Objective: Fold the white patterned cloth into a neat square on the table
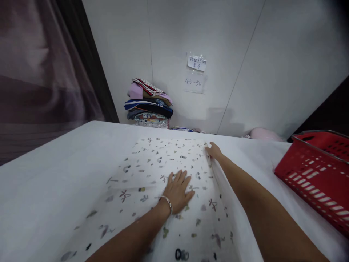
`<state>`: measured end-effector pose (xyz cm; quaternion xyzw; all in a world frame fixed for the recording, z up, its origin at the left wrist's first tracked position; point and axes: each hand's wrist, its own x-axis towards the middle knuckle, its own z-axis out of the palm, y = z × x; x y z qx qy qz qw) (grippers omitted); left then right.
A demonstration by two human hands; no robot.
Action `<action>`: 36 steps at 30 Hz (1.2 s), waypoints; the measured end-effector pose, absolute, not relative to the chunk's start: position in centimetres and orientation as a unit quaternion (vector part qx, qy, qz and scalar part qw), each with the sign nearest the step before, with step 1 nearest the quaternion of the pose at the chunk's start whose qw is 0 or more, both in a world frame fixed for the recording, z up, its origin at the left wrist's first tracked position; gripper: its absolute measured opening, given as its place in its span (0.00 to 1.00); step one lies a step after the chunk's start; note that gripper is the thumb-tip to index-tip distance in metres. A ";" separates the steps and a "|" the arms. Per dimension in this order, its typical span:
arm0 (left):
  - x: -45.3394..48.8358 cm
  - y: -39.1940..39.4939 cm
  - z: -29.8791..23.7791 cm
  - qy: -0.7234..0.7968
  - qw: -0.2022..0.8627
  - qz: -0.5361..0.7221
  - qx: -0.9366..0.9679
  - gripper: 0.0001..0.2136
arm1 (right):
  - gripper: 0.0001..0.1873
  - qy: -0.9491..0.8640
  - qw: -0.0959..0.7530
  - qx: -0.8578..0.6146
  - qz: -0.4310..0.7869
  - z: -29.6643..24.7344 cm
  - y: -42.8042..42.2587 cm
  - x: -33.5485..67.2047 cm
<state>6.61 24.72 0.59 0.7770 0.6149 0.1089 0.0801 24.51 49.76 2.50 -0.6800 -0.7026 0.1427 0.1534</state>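
Observation:
A thin white cloth (pixel 174 163) printed with small plants, birds and other motifs lies spread over the white-covered table. Palm down near its middle, my left hand (pixel 178 192) rests flat with the fingers spread; a bracelet circles that wrist. At the far right corner of the cloth, my right hand (pixel 215 150) pinches its edge. From there, the right side of the cloth rises in a loose fold along my right forearm. The near end of the cloth runs out of view at the bottom.
A red plastic basket (pixel 316 174) with a metal handle stands on the table (pixel 40 189) at the right. Beyond the far edge are a stack of folded fabrics (pixel 149 103) and a pink bundle (pixel 265 134). Paper signs (pixel 195 82) hang on the wall; a curtain (pixel 40 72) hangs left.

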 end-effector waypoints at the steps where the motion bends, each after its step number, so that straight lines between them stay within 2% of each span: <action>1: 6.6 24.7 0.6 0.614 0.081 0.110 0.777 0.29 | 0.29 -0.703 0.149 -0.679 0.150 2.5 49.2 24.7; 8: 6.6 24.9 0.4 0.617 0.077 0.112 0.775 0.28 | 0.32 -0.718 0.123 -0.665 0.165 3.1 44.4 24.9; 14: 6.7 25.0 0.6 0.620 0.083 0.103 0.773 0.28 | 0.30 -0.734 0.131 -0.652 0.135 3.5 40.6 24.3; 25: 6.7 25.0 0.7 0.622 0.084 0.097 0.772 0.28 | 0.29 -0.743 0.150 -0.636 0.144 2.7 41.6 25.9; 36: 6.7 25.4 0.4 0.624 0.080 0.086 0.772 0.29 | 0.37 -0.732 0.158 -0.636 0.184 3.2 36.7 26.9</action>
